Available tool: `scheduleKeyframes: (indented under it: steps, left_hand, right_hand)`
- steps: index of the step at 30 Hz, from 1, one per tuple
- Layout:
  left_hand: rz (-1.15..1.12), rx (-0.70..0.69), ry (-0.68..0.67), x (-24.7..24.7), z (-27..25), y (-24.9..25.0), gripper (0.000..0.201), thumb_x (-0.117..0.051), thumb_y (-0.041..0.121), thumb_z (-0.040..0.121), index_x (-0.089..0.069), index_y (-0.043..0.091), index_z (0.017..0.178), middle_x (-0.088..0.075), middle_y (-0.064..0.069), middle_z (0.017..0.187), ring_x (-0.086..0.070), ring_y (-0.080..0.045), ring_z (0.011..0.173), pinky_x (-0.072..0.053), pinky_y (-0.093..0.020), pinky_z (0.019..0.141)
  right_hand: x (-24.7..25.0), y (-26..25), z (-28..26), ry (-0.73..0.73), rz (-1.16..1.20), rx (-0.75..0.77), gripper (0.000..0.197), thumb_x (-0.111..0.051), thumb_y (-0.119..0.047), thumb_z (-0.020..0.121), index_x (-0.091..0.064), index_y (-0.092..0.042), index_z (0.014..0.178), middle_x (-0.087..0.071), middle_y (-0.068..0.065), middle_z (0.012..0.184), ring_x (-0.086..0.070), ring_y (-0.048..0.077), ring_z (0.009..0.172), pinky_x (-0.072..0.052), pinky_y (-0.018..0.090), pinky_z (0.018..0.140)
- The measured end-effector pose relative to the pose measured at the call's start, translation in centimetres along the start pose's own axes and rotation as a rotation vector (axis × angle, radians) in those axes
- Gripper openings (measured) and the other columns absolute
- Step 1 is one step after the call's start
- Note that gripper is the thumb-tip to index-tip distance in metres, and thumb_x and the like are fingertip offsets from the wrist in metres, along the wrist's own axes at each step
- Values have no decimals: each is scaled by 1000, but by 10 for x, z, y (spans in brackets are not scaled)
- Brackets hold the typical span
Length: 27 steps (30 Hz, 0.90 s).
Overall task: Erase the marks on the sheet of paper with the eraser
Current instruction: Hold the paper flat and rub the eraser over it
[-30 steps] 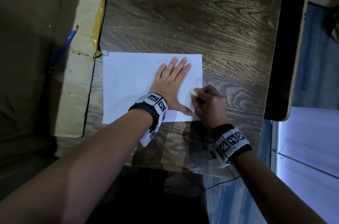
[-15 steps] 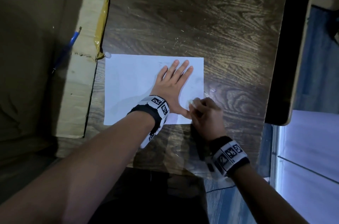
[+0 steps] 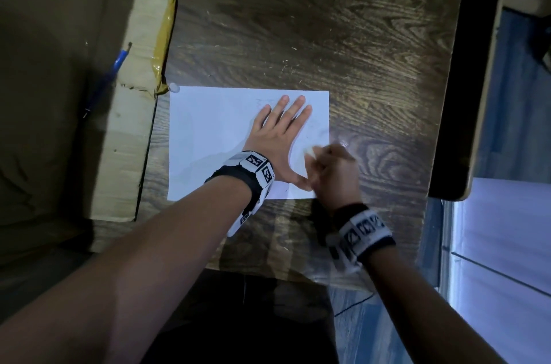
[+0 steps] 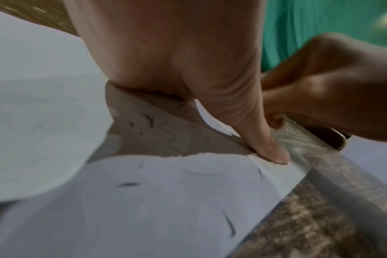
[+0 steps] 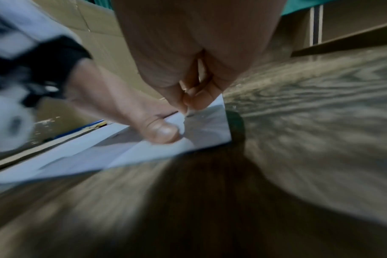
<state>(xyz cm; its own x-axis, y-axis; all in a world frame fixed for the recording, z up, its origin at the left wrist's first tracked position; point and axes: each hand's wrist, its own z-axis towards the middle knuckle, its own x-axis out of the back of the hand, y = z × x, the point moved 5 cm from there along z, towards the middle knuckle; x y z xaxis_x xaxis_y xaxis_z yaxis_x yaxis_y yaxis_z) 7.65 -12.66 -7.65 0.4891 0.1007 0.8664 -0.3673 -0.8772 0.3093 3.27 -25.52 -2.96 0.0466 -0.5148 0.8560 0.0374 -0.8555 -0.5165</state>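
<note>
While the left hand (image 3: 277, 137) lies flat pinning the thin, slide-prone sheet of paper (image 3: 214, 137), the right hand (image 3: 334, 173), at its four o'clock, pinches the small eraser (image 3: 308, 151).

Count: 1 sheet of paper (image 3: 214, 137); 1 eraser (image 3: 309, 151); 2 hands, left (image 3: 275, 143) & right (image 3: 335, 173); 2 wristbands; 1 blue pen (image 3: 114, 71); 1 cardboard box (image 3: 131, 125); 1 counter (image 3: 328, 35).

You look down on a dark wood-grain surface (image 3: 328, 35) in dim light, with a cardboard box (image 3: 128, 125) against its left edge, blue-grey floor (image 3: 512, 101) beyond its right edge, and a green backdrop (image 4: 320, 22) behind.
</note>
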Motion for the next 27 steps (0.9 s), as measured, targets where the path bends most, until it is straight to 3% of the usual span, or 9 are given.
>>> scheduleKeyframes:
  steps: [4,8,10,12,14,17,20,23,27]
  left_hand:
    - [9,-6,-14,1,0,1,153,-51,103,45,13,24,160,21,5,166,23,-23,152,13,-48,121]
    - [-4,-2,21,1,0,0,152,-49,103,44,10,25,160,19,5,167,20,-23,153,9,-49,122]
    - [-14,6,34,0,-1,0,151,-46,104,44,8,24,161,16,5,167,17,-23,153,7,-49,122]
    - [-4,5,39,0,0,0,151,-46,104,44,7,24,161,15,5,167,16,-23,153,7,-49,122]
    - [15,2,28,0,1,0,152,-48,104,44,8,24,160,16,4,167,17,-23,153,8,-49,122]
    - [22,3,22,-1,0,1,153,-47,105,43,10,25,160,18,5,167,19,-23,153,9,-48,122]
    - [9,0,20,-1,0,1,153,-46,105,43,11,25,160,19,5,167,20,-23,153,10,-49,122]
    - [-5,-7,14,0,0,-1,153,-44,105,43,13,25,160,21,5,166,21,-23,152,10,-49,122]
    - [14,-2,1,0,1,0,154,-46,106,43,14,25,159,23,5,166,23,-23,152,11,-49,122]
  right_hand:
    - [-4,0,52,106,-98,-1,21,-63,-15,84,-67,-2,68,-59,13,60,-57,30,56,-48,31,51]
    - [-1,5,3,87,-15,-53,17,-70,-8,81,-64,-2,66,-56,14,65,-54,27,53,-38,24,55]
    - [3,4,-24,3,25,-52,7,-71,-8,80,-71,-2,76,-58,11,71,-55,24,55,-31,17,58]
    - [4,4,-16,-41,21,-13,8,-70,-10,81,-72,-3,79,-59,10,72,-56,22,57,-30,14,59]
    - [2,3,18,4,-42,23,15,-66,-12,83,-67,-5,69,-58,11,67,-54,23,55,-38,22,55]
    - [-3,5,50,83,-110,-7,24,-62,-16,88,-61,-6,66,-57,10,65,-52,22,56,-38,25,54]
    - [-1,5,11,97,-44,-41,17,-68,-8,82,-64,-3,67,-58,13,68,-49,21,52,-34,21,54]
    - [4,3,-33,13,-6,-31,6,-73,-4,77,-69,-4,72,-56,12,69,-52,24,50,-41,25,49]
    - [-2,3,15,-5,-21,15,15,-68,-10,80,-63,-4,68,-56,12,65,-54,28,56,-41,28,50]
